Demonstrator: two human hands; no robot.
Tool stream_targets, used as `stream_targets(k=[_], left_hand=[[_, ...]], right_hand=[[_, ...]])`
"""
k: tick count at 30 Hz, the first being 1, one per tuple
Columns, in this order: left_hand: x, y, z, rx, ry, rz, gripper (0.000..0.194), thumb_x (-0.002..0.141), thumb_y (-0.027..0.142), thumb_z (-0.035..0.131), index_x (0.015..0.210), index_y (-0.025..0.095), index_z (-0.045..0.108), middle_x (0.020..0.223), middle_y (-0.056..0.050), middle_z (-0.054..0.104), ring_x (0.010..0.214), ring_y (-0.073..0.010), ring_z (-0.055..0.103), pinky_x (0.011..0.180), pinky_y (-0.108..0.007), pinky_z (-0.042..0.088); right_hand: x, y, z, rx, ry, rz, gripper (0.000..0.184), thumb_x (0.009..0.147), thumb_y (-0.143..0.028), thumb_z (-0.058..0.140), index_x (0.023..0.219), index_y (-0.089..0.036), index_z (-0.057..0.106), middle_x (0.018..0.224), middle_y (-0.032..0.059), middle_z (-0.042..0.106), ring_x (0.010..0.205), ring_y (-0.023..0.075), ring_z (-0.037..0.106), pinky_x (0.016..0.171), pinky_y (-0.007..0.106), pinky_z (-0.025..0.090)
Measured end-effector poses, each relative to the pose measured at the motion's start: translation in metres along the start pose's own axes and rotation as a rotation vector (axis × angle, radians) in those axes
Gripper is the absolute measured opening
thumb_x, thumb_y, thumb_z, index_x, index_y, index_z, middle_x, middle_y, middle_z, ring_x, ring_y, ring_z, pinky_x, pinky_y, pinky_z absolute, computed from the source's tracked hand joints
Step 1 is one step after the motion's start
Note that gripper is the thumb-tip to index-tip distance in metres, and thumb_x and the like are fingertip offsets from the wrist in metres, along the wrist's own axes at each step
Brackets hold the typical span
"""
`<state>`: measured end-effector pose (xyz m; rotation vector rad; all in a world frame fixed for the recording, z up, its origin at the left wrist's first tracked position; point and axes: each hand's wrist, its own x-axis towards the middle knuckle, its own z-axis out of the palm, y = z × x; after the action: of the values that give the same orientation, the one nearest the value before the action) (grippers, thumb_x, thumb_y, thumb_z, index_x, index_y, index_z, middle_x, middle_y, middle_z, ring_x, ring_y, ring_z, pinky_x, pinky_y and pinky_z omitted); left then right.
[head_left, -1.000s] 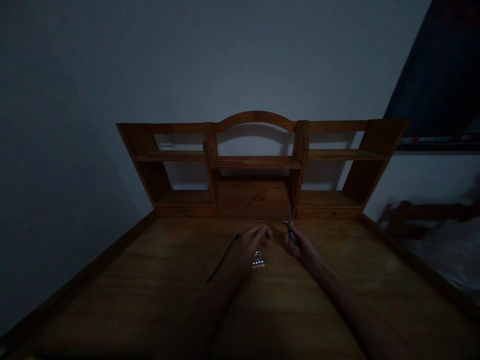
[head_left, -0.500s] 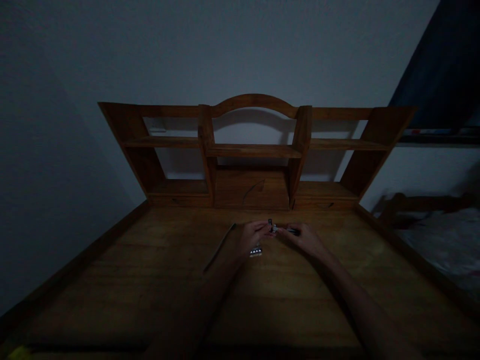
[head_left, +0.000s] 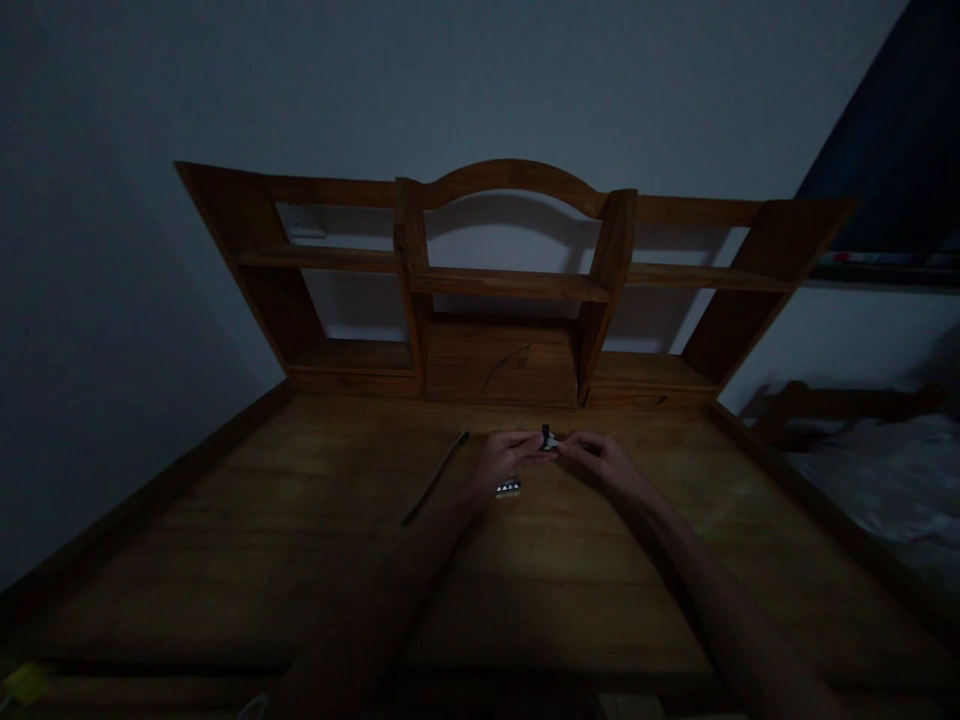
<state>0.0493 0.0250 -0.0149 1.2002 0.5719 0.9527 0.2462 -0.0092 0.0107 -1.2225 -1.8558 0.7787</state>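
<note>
A small black and pale piece (head_left: 549,440) sits between my two hands, above the middle of the desk; its exact kind is too small and dark to make out. My left hand (head_left: 504,460) is closed, with thumb and fingers pinching the piece from its left side. My right hand (head_left: 604,462) is closed too, its fingertips pinched together at the pale right end of the piece. Just under my left hand, a small dark strip with several white marks (head_left: 508,488) lies on the desk. Left of that hand lies a thin dark stick (head_left: 435,480), slanting.
The wooden desk (head_left: 555,580) has a raised rim along each side. A wooden shelf unit (head_left: 510,285) stands at its back against the wall. Pale bedding (head_left: 885,480) lies beyond the right rim. A yellow thing (head_left: 26,683) shows at the lower left corner.
The view has tilted and shifted slightly. A slim dark tool that showed in my right hand is no longer visible, and those fingers now meet the pale end of the piece.
</note>
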Motion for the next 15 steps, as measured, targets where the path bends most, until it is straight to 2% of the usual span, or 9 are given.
stream_targets(k=[5, 8, 15], left_hand=[[-0.0008, 0.0011, -0.001, -0.089, -0.031, 0.025, 0.037, 0.073, 0.038, 0.07, 0.098, 0.011, 0.071, 0.105, -0.011, 0.069, 0.096, -0.0254, 0.064, 0.094, -0.037, 0.044], [-0.0008, 0.0022, -0.0006, -0.077, -0.029, 0.032, 0.035, 0.075, 0.038, 0.068, 0.099, 0.012, 0.071, 0.105, -0.011, 0.07, 0.095, -0.0241, 0.064, 0.093, -0.037, 0.044], [-0.0007, 0.003, 0.0012, -0.088, -0.005, -0.008, 0.036, 0.072, 0.038, 0.072, 0.098, 0.013, 0.071, 0.107, -0.012, 0.069, 0.097, -0.024, 0.064, 0.096, -0.038, 0.044]], right_hand=[[-0.001, -0.003, -0.0001, 0.082, -0.026, 0.004, 0.037, 0.083, -0.049, 0.054, 0.084, -0.016, 0.069, 0.084, 0.0059, 0.068, 0.081, 0.0208, 0.059, 0.073, 0.03, 0.042], [-0.0019, -0.0059, -0.0003, 0.085, 0.006, -0.004, 0.035, 0.083, -0.049, 0.054, 0.083, -0.017, 0.069, 0.085, 0.0047, 0.068, 0.082, 0.021, 0.058, 0.075, 0.03, 0.041], [-0.0024, -0.0048, 0.001, 0.03, 0.078, 0.005, 0.036, 0.081, -0.051, 0.055, 0.08, -0.017, 0.068, 0.075, 0.0026, 0.064, 0.072, 0.0184, 0.055, 0.063, 0.027, 0.038]])
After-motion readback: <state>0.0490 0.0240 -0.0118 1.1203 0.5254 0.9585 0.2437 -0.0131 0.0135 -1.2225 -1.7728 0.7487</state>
